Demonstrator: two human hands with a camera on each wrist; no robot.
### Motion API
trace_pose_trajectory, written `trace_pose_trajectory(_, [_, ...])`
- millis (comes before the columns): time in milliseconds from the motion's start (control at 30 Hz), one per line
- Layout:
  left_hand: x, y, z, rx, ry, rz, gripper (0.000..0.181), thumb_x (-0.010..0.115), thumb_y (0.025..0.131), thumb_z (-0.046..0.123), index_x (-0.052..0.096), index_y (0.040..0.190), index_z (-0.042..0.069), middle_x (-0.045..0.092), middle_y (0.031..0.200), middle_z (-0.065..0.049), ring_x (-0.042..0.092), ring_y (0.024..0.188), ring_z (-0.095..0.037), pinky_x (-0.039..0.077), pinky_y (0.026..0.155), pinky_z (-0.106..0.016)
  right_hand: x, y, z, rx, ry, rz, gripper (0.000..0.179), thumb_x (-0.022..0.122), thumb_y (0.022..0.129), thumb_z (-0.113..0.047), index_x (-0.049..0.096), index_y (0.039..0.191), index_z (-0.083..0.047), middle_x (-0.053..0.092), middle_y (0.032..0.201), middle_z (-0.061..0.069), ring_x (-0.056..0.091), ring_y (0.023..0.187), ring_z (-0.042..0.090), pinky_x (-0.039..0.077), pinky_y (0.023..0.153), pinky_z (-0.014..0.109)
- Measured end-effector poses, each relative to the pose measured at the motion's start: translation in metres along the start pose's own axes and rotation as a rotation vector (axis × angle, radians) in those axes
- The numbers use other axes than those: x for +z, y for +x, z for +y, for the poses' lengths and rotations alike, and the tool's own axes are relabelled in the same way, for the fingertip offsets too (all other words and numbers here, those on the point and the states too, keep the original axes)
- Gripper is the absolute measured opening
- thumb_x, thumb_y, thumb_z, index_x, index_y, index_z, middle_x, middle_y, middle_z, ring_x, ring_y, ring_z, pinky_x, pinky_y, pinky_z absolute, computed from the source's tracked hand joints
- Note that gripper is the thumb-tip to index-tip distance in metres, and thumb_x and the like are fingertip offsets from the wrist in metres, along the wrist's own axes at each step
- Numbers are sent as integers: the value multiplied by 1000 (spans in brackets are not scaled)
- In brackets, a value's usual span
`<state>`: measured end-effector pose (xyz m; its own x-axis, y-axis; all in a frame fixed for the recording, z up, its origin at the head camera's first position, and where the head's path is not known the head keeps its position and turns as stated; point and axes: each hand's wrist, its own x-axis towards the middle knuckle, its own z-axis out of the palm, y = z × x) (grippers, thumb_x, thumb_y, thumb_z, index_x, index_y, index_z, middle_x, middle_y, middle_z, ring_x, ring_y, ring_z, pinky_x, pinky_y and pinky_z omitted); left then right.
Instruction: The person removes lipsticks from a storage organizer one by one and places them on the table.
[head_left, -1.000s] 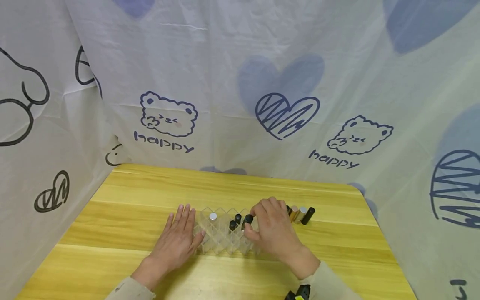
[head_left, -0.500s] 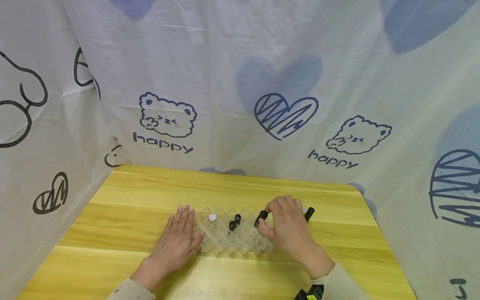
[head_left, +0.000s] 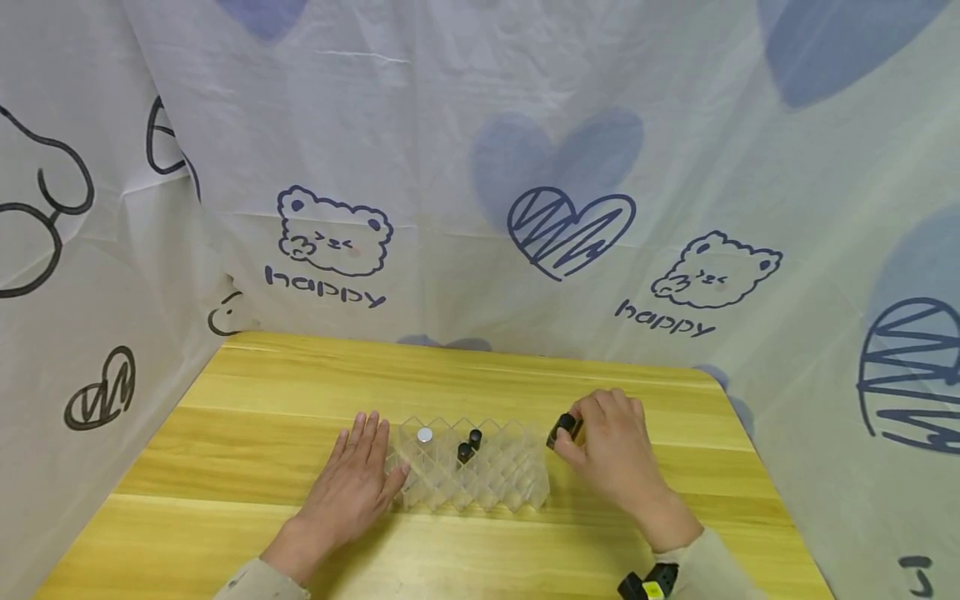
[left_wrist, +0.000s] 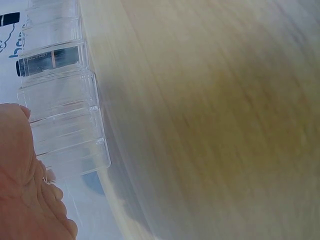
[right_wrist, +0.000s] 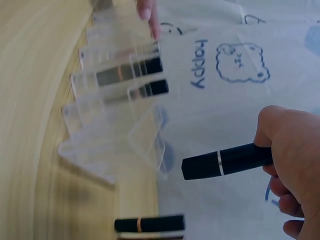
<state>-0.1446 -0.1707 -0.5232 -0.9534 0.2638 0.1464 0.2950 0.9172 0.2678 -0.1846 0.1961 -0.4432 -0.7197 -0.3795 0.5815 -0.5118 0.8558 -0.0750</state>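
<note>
A clear organizer point(head_left: 517, 475) with diamond-shaped compartments stands on the table. My left hand point(head_left: 352, 479) lies with straight fingers at its left end, the thumb touching it. Inside stand a silver-capped tube point(head_left: 425, 435) and two black lipstick tubes point(head_left: 465, 452), seen through the clear walls in the right wrist view. My right hand point(head_left: 615, 450), just beyond the organizer's right end, pinches a black lipstick tube point(right_wrist: 220, 162) with a silver band between thumb and fingers. Its far end is hidden in the hand.
Another black tube point(right_wrist: 150, 223) with an orange-gold band stands on the table to the right of the organizer, near my right hand. A printed white cloth point(head_left: 450, 250) hangs behind the wooden table point(head_left: 300, 375).
My right hand has carried the black lipstick tube rightward from over the organizer to beyond its right end. It now covers the tubes seen earlier at the right. My left hand stays put.
</note>
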Motion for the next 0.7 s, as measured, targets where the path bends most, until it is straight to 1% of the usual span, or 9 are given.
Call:
trace_pose_trajectory(233, [-1, 0, 0, -4, -9, -1, 77, 43, 113, 47, 26, 162, -9, 20, 171, -29, 18, 161, -46, 19, 129, -63, 10, -10, 17, 60, -14, -19, 25, 80, 81, -25, 68, 88, -4, 62, 83, 6, 54, 82, 29, 40, 77, 42])
trace_pose_trajectory(500, [0, 0, 0, -5, -13, -8, 77, 43, 113, 48, 26, 163, -9, 21, 171, -29, 16, 161, -45, 19, 129, -63, 30, -24, 27, 101, -22, -55, 27, 81, 83, -26, 70, 93, -3, 64, 86, 7, 54, 83, 28, 40, 77, 42])
trace_pose_trajectory(700, [0, 0, 0, -9, -22, -12, 77, 43, 113, 47, 26, 163, -9, 21, 171, -29, 14, 162, -44, 18, 130, -63, 44, -34, 32, 126, -29, -72, 27, 83, 84, -26, 69, 91, -4, 66, 89, 8, 56, 85, 29, 41, 78, 42])
